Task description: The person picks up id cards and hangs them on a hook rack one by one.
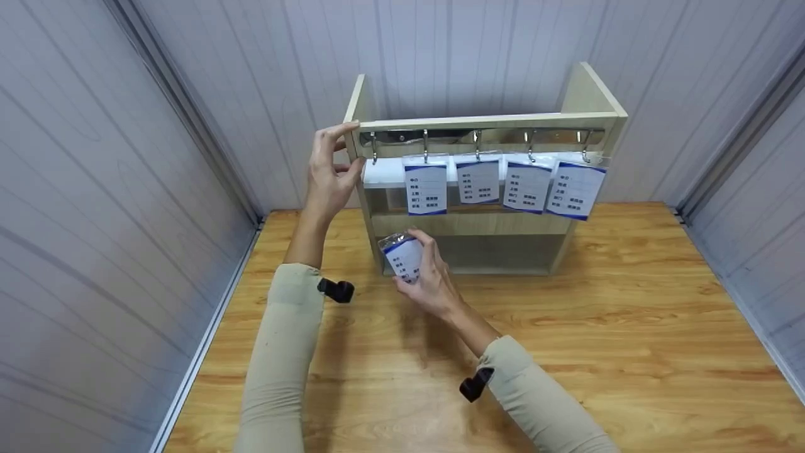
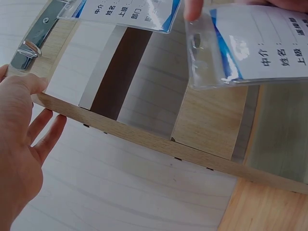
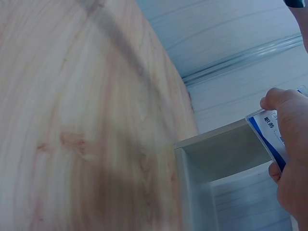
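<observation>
At the upper left corner of a wooden shelf unit (image 1: 484,117), my left hand (image 1: 331,165) grips the side panel, thumb on the front and fingers behind the edge. My right hand (image 1: 434,277) holds an ID badge (image 1: 402,257) in a clear plastic sleeve by its edges, in front of the lower left of the shelf. In the left wrist view the slotted top of this badge (image 2: 250,43) shows close up. A metal hook rail (image 1: 440,135) runs across the shelf's front, its leftmost hook (image 1: 374,148) near my left hand. Similar badges (image 1: 426,189) hang along the other hooks.
The shelf stands on a wood-grain surface (image 1: 604,327), with a lower compartment (image 1: 497,253) facing me. Pale ribbed panels rise at the back (image 1: 478,50), left (image 1: 113,207) and right (image 1: 748,157). Black wrist cameras (image 1: 336,290) sit on both sleeves.
</observation>
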The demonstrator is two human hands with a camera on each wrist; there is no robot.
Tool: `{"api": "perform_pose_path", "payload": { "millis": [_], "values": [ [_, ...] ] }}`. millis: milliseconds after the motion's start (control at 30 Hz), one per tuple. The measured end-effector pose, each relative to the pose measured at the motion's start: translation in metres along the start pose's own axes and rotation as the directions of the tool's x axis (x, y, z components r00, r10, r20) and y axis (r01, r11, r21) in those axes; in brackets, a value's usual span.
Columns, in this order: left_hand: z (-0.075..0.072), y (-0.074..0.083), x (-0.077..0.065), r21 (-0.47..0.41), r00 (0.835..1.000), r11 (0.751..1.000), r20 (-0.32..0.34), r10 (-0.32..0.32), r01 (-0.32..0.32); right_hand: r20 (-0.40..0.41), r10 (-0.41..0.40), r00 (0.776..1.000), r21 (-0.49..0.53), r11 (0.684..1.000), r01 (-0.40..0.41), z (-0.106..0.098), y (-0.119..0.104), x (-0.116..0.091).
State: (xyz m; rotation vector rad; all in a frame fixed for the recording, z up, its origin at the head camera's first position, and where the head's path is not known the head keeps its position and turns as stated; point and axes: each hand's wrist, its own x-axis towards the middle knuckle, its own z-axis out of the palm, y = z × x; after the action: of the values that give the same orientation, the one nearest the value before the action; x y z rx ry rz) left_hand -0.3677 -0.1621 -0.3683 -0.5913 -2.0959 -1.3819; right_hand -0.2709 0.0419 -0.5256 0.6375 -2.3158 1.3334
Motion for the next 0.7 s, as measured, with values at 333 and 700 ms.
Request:
{"api": "perform_pose_path", "payload": {
  "millis": [333, 700],
  "values": [
    [-0.003, 0.001, 0.001, 0.022, 1.000, 1.000, 0.015, -0.001, 0.001, -0.062, -0.030, 0.998, -0.001, 1.000, 0.030, -0.005, -0.013, 0.020],
    [-0.004, 0.000, 0.001, 0.015, 1.000, 1.000, 0.015, 0.012, -0.012, -0.109, -0.077, 0.991, 0.018, 0.997, 0.080, -0.011, -0.028, 0.039]
  ]
}}
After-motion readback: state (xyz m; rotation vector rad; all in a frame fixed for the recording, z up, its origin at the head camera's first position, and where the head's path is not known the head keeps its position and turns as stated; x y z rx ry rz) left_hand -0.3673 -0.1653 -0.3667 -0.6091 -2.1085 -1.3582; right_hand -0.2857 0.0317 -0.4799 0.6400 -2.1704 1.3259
